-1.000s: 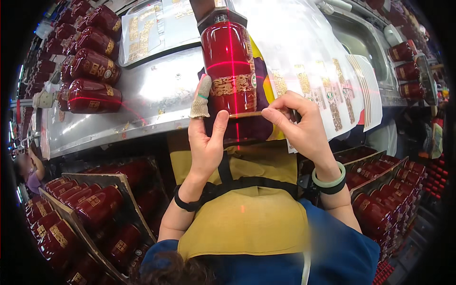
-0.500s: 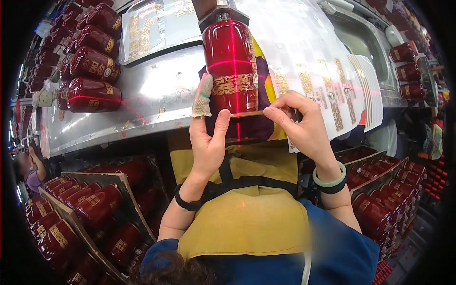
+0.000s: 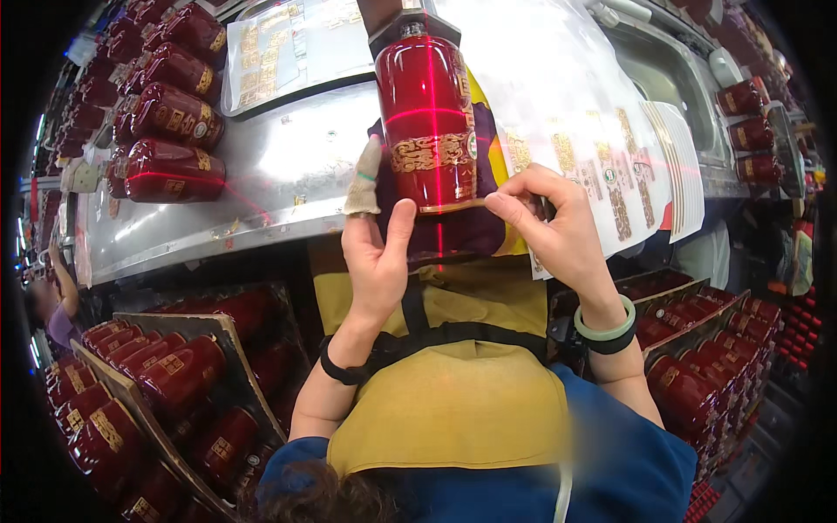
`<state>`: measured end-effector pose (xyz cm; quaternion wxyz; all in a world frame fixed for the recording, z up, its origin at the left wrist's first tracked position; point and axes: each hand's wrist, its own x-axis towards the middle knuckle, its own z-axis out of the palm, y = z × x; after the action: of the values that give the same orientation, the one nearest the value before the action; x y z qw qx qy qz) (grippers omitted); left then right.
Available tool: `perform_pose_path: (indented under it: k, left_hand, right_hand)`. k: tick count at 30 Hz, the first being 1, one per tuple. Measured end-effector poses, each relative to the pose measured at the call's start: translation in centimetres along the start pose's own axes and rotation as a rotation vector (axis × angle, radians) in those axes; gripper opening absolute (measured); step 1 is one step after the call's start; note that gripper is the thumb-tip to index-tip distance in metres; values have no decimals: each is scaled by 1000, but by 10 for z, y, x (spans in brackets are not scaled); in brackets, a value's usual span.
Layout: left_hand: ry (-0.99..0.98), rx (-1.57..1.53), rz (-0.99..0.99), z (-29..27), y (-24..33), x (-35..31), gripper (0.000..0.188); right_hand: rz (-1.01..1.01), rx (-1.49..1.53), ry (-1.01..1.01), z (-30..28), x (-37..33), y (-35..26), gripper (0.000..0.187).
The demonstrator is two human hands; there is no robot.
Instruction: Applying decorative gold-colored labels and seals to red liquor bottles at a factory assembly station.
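A glossy dark red bottle (image 3: 425,96) with gold patterned decals lies with its neck away from me, on a purple and yellow cloth (image 3: 493,227). Red laser lines cross its surface. A thin gold strip (image 3: 455,207) runs along the edge of the bottle's base. Its right end is pinched between the thumb and forefinger of my right hand (image 3: 558,222). To the left of the bottle is my left hand (image 3: 377,261), open, the thumb raised apart from the fingers and a fabric sleeve over its fingertips. Whether those fingers touch the bottle, I cannot tell.
Sheets of gold decals (image 3: 602,166) lie right of the bottle, beside a striped strip sheet (image 3: 676,166). A decal tray (image 3: 288,61) sits far left, near several red bottles (image 3: 174,170). Bottle-filled crates stand at lower left (image 3: 222,322) and lower right (image 3: 697,305).
My left hand has shifted slightly left, its thumb coming away from the strip. The strip now follows the base edge more closely. The bottle has moved slightly right; my right hand stays almost still.
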<state>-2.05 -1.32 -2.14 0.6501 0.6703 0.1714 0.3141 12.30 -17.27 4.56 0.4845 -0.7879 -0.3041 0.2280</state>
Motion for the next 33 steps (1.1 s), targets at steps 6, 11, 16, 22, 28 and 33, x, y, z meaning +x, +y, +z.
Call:
perform_pose_path:
  k: [6, 11, 16, 22, 28, 33]
  left_hand:
    - [166, 421, 433, -8, 2, -8, 43]
    - [150, 650, 711, 2, 2, 1, 30]
    - [142, 701, 731, 5, 3, 5, 30]
    - [205, 624, 646, 5, -7, 1, 31]
    - [182, 612, 655, 3, -10, -1, 33]
    - [144, 796, 787, 2, -4, 0, 39]
  right_hand:
    - [-25, 37, 3, 2, 0, 1, 19]
    - [-30, 16, -4, 2, 2, -1, 19]
    - [-24, 12, -20, -3, -1, -8, 20]
    - [-14, 9, -32, -5, 2, -3, 21]
    - [-31, 26, -23, -3, 1, 3, 22]
    - [-31, 18, -25, -2, 2, 4, 22]
